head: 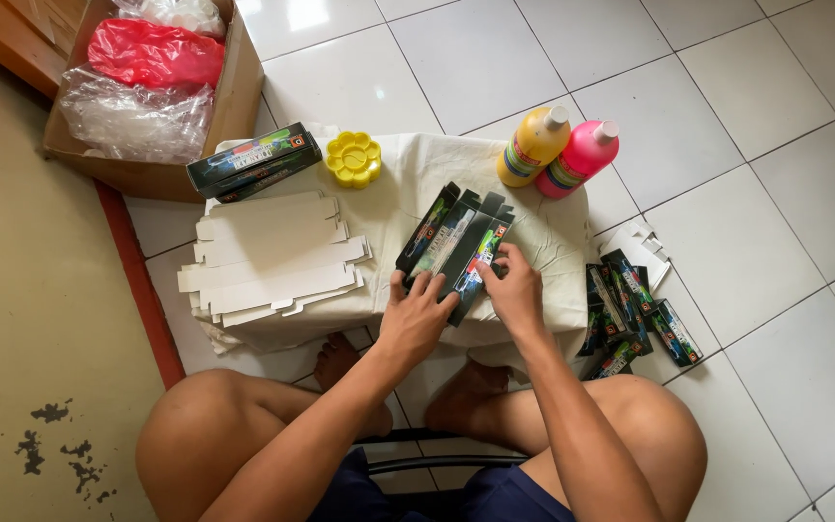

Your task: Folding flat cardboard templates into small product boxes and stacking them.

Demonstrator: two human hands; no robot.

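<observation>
Both my hands hold a fanned bundle of several dark, flat printed cartons (456,242) over a small table covered with a cream cloth (417,164). My left hand (416,314) grips the bundle's near left end. My right hand (514,290) grips its near right edge, fingers curled over the cartons. The bundle slants away from me toward the upper right.
A stack of white unfolded carton blanks (273,256) lies on the table's left, with assembled dark boxes (253,159) and a yellow flower-shaped palette (353,159) behind. Yellow (533,145) and pink (580,158) paint bottles stand at right. More dark cartons (630,309) lie on the floor; a cardboard box (147,87) sits far left.
</observation>
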